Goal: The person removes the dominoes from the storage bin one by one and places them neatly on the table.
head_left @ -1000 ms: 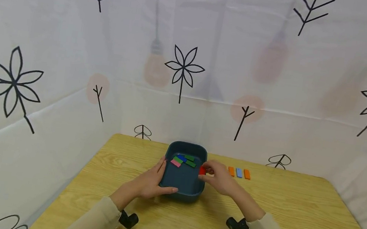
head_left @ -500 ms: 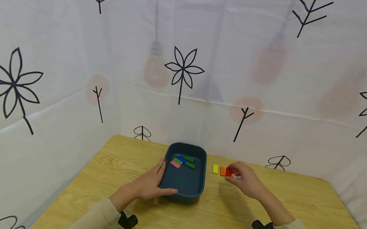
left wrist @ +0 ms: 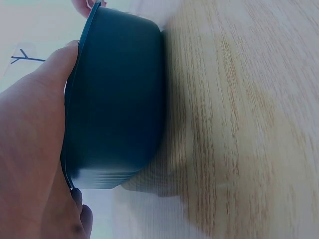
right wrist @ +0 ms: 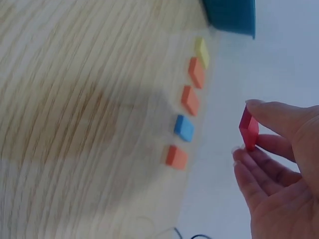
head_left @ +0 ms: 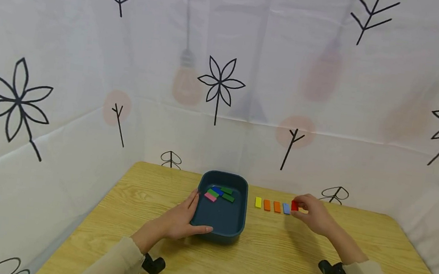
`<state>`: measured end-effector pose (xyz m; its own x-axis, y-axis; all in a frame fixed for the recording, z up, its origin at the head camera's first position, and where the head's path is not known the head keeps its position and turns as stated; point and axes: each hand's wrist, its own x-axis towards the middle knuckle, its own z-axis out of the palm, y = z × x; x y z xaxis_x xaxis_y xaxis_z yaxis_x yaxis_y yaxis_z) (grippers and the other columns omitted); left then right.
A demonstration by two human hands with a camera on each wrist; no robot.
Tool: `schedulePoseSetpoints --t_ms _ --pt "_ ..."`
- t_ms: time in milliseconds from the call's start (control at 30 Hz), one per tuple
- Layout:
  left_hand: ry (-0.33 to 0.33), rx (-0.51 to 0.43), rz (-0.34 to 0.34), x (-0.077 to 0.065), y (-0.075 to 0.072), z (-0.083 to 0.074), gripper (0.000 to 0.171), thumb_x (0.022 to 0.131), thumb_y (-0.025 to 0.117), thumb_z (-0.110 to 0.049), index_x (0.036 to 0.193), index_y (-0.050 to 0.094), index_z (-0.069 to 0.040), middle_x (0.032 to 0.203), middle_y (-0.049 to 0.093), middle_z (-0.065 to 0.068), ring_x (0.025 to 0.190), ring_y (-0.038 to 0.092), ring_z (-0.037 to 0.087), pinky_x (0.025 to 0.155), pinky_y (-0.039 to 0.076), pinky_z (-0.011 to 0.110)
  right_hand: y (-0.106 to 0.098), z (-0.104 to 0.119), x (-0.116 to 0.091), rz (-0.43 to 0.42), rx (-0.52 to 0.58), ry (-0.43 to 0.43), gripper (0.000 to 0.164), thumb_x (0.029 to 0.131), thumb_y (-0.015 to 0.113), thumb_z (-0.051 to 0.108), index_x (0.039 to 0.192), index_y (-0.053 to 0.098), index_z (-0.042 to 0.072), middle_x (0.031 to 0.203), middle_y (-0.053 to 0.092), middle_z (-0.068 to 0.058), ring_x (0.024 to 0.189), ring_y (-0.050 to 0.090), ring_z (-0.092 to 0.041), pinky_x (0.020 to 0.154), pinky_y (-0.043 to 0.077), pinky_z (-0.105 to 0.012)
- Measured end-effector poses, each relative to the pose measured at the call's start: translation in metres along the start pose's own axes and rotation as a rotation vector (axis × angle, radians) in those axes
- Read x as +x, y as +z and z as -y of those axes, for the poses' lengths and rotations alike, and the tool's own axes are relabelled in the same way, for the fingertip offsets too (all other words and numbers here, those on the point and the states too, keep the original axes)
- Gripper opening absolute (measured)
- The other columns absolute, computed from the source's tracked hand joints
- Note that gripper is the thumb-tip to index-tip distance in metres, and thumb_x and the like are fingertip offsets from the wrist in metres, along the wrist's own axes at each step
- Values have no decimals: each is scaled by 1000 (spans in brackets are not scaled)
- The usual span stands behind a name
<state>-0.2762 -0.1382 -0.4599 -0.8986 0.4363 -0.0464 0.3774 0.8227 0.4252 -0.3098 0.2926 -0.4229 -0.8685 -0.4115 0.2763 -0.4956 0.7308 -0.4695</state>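
Note:
My right hand [head_left: 313,213] pinches a red domino block [right wrist: 249,130] between thumb and fingers, held above the right end of a row of similar blocks. That row runs from a yellow block [head_left: 258,202] through two orange blocks [head_left: 267,205] to a blue block [head_left: 286,209]. Beyond the blue one lies another orange block [right wrist: 176,157], hidden behind the hand in the head view. My left hand [head_left: 181,218] rests on the dark teal box [head_left: 215,216], fingers stretched along its left side and thumb over the near rim.
Inside the box, several green blocks [head_left: 228,198], a blue block [head_left: 217,190] and a pink block [head_left: 210,197] lie toward the far end. A white printed curtain [head_left: 242,149] stands behind the wooden table [head_left: 244,272].
My right hand has carried the red block rightward from the box, past the row, to its right end. The yellow and left orange blocks have come into view. The left hand stays on the box.

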Motion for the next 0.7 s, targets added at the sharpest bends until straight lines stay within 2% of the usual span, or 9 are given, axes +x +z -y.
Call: schedulePoseSetpoints --t_ms 267,533,700 --pt "0 -5 3 1 0 -1 121 86 48 -85 165 3 -6 172 -5 9 155 19 33 120 30 51 -1 -31 -1 18 -78 36 29 90 76 2 110 64 -15 102 62 -26 93 63 -45 82 55 -58" --pt "-4 -1 3 1 -2 -1 121 86 48 -86 165 2 -5 172 -6 10 155 19 32 120 31 50 6 -64 2 63 -70 117 34 92 70 -2 117 59 -21 104 59 -30 92 63 -46 78 56 -55" --pt "2 -10 1 1 -1 0 122 86 48 -86 165 2 -5 172 -5 11 156 17 32 120 30 51 10 -73 5 79 -72 160 35 91 71 -2 117 59 -22 103 59 -30 92 62 -44 78 55 -55"
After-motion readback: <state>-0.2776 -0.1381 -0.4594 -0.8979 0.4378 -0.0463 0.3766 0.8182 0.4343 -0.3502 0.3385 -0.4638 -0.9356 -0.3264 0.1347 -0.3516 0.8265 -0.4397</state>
